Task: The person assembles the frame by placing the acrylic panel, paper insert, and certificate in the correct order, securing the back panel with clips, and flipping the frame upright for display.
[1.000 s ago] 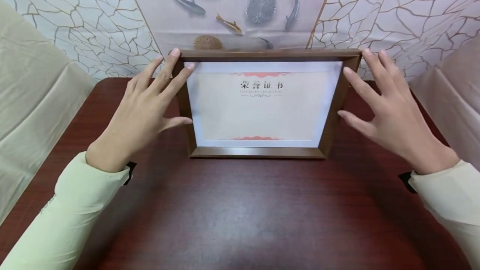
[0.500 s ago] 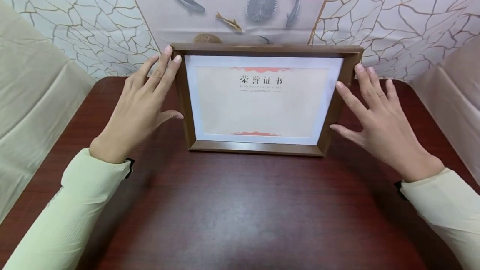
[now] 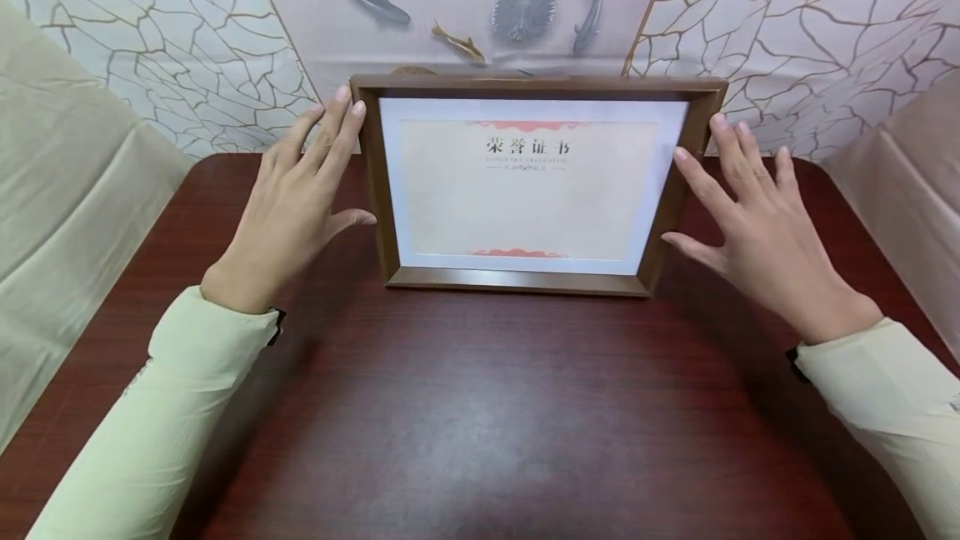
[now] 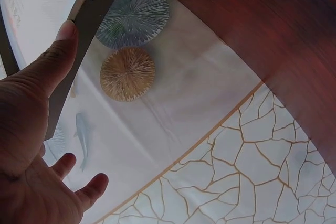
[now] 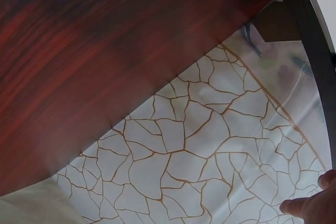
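A brown picture frame (image 3: 517, 281) stands upright on the table, leaning slightly back, and faces the head camera. Inside its white mat is a certificate (image 3: 517, 211) with red borders and a printed heading. My left hand (image 3: 281, 202) is at the frame's left side, fingers straight near the upper corner. Its thumb (image 4: 64, 38) lies against the frame edge in the left wrist view. At the opposite side, my right hand (image 3: 772, 240) spreads its straight fingers along the frame's right edge. Only a few of its fingertips (image 5: 296, 206) show in the right wrist view.
The dark red wooden table (image 3: 480, 407) reaches to the back wall. A patterned cloth with fish (image 3: 375, 7) and crackle lines hangs behind the frame. Pale cloth walls (image 3: 60, 190) border both sides. A brown piece (image 5: 283, 22) sticks out behind the frame.
The frame has shifted slightly back, away from me. My left fingertips have gone from the frame's front to its left edge, and my right hand has dropped from the top corner to the side.
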The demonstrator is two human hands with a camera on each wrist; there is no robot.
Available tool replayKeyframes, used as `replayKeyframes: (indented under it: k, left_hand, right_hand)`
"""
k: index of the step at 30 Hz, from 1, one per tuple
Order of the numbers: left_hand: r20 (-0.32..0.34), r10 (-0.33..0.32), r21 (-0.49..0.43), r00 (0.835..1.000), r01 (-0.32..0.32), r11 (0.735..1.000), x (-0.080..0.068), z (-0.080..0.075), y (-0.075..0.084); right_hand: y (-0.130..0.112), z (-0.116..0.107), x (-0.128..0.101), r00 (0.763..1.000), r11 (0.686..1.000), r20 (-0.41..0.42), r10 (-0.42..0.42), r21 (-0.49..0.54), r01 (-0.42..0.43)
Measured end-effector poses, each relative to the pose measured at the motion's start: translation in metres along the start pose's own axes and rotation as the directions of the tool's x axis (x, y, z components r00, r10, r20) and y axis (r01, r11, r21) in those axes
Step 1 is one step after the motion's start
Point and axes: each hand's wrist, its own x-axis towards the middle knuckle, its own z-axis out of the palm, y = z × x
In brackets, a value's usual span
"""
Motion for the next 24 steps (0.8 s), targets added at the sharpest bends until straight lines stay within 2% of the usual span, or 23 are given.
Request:
replayKeyframes:
  k: [17, 19, 21, 23, 24]
  left_hand:
    - [0.001, -0.025, 0.001, 1.0, 0.025, 1.0, 0.003, 0.002, 0.0]
    - [0.007, -0.041, -0.005, 0.999, 0.041, 0.999, -0.001, 0.003, 0.002]
    - [0.016, -0.077, -0.022, 0.997, 0.077, 0.997, -0.008, 0.005, 0.006]
    - [0.051, -0.145, -0.055, 0.988, 0.148, 0.988, -0.019, 0.006, 0.013]
    - [0.081, -0.186, -0.07, 0.979, 0.192, 0.979, -0.026, 0.007, 0.017]
  right_hand:
    - [0.0, 0.003, 0.002, 1.0, 1.0, -0.001, 0.016, 0.016, -0.016]
    - [-0.006, 0.003, -0.001, 0.998, 0.997, 0.008, 0.062, 0.042, -0.063]
    - [-0.016, 0.004, -0.007, 0.988, 0.985, 0.042, 0.146, 0.09, -0.149]
    - [-0.029, 0.003, -0.014, 0.959, 0.949, 0.113, 0.26, 0.153, -0.276]
    - [-0.036, 0.001, -0.018, 0.934, 0.922, 0.162, 0.319, 0.175, -0.345]
